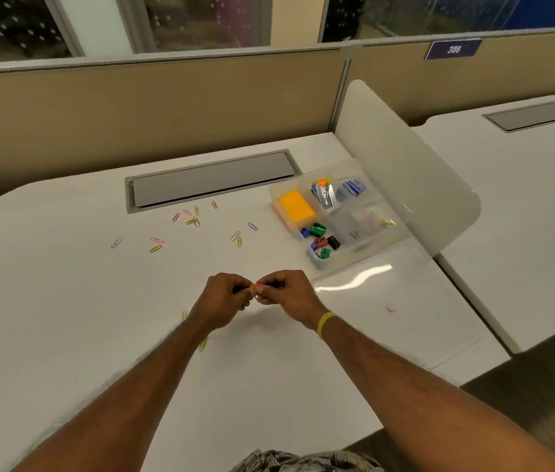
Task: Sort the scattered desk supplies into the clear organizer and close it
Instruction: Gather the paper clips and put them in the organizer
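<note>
We show a white worktop (64, 301) with a grey rectangular cable hatch (211, 180) set into it near the far edge. Loose coloured wire paper clips (192, 216) lie scattered just in front of the hatch, and two yellow paper clips (203, 344) lie nearer us. At right rests a clear plastic compartment organizer (317, 262), its transparent lid (388, 301) lying open on the worktop.

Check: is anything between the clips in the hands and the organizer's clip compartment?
Nothing visible does. The left hand and right hand pinch the clips above the desk; the organizer stands open, its lid lying flat nearby, clip compartment uncovered.
</note>
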Demonstrator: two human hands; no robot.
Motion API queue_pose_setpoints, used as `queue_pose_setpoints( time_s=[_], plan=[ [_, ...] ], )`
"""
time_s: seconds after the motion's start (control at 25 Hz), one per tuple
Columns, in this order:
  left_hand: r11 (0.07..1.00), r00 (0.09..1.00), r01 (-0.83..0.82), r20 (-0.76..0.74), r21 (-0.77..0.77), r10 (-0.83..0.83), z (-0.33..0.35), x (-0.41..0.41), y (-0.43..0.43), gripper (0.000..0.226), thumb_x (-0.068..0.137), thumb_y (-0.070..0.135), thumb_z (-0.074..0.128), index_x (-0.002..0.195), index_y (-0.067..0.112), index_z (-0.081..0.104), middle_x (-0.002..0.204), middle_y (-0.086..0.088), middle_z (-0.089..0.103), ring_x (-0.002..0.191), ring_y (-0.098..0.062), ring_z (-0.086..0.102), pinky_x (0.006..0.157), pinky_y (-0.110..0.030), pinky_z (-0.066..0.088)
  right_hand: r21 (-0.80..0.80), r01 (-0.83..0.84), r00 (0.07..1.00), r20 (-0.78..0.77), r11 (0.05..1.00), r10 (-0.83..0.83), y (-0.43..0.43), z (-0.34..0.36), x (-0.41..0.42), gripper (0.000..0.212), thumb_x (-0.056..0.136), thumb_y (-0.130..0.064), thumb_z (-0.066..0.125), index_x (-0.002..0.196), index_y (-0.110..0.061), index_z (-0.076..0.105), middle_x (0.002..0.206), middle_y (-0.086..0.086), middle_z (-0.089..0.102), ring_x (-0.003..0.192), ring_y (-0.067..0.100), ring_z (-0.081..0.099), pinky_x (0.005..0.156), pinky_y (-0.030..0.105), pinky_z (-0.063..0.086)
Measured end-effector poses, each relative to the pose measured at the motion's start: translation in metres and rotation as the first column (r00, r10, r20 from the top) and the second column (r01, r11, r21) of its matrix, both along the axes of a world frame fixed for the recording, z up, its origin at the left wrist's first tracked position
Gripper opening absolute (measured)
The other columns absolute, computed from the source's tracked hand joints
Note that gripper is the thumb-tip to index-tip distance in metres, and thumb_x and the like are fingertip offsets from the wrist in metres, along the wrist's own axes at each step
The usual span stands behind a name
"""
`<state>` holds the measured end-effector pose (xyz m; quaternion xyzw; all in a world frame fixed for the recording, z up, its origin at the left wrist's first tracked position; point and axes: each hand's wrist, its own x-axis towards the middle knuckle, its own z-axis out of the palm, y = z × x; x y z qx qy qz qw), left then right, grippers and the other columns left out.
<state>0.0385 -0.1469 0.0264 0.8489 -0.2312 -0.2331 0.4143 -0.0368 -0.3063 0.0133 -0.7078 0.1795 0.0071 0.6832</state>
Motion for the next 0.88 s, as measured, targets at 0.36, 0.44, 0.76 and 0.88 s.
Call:
queue_pose_setpoints(
  time_s=[0.36, 0.44, 0.76, 0.88],
  plan=[
    [0.984, 0.981, 0.175, 0.08, 0.041, -0.178, 0.032, 0.021, -0.151, 0.018, 0.09, 0.019, 0.065, 0.099, 0.007, 0.074, 0.079, -0.004, 0.069, 0.068, -0.015, 0.066, 0.067, -0.025, 0.055, 0.015, 0.24, 0.97, 0.035, 0.971, -0.24, -0.121, 0.031, -0.002, 0.013, 0.084, -0.004, 0.071, 0.095, -0.008, 0.074, 0.086, 0.007, 0.074, 0.081, 0.02, 0.073, 0.079, 0.03, 0.06],
    [0.974, 0.967, 0.225, 0.114, 0.025, -0.226, 0.042, 0.03, -0.189, 0.016, 0.09, 0.019, 0.065, 0.095, 0.007, 0.074, 0.081, -0.006, 0.071, 0.069, -0.015, 0.066, 0.064, -0.024, 0.053, 0.052, 0.301, 0.951, 0.056, 0.952, -0.304, -0.153, 0.038, 0.001, 0.012, 0.084, -0.001, 0.069, 0.095, -0.005, 0.073, 0.084, 0.009, 0.074, 0.078, 0.018, 0.073, 0.078, 0.027, 0.059],
    [0.928, 0.9, 0.365, 0.226, 0.071, -0.372, 0.059, 0.056, -0.329, 0.017, 0.092, 0.014, 0.061, 0.096, 0.004, 0.074, 0.082, -0.012, 0.073, 0.067, -0.014, 0.062, 0.067, -0.026, 0.051, -0.015, 0.48, 0.874, 0.093, 0.877, -0.477, -0.273, 0.047, 0.019, 0.009, 0.085, 0.0, 0.068, 0.092, -0.003, 0.072, 0.087, 0.018, 0.072, 0.079, 0.023, 0.071, 0.076, 0.026, 0.059],
    [0.909, 0.875, 0.393, 0.248, 0.142, -0.417, 0.051, 0.059, -0.362, 0.021, 0.094, 0.013, 0.059, 0.107, 0.002, 0.072, 0.098, -0.014, 0.072, 0.086, -0.02, 0.065, 0.078, -0.03, 0.052, -0.151, 0.492, 0.87, 0.043, 0.857, -0.492, -0.301, 0.039, 0.026, 0.015, 0.085, -0.003, 0.069, 0.1, -0.002, 0.07, 0.095, 0.022, 0.071, 0.085, 0.028, 0.071, 0.082, 0.033, 0.059]
  ],
)
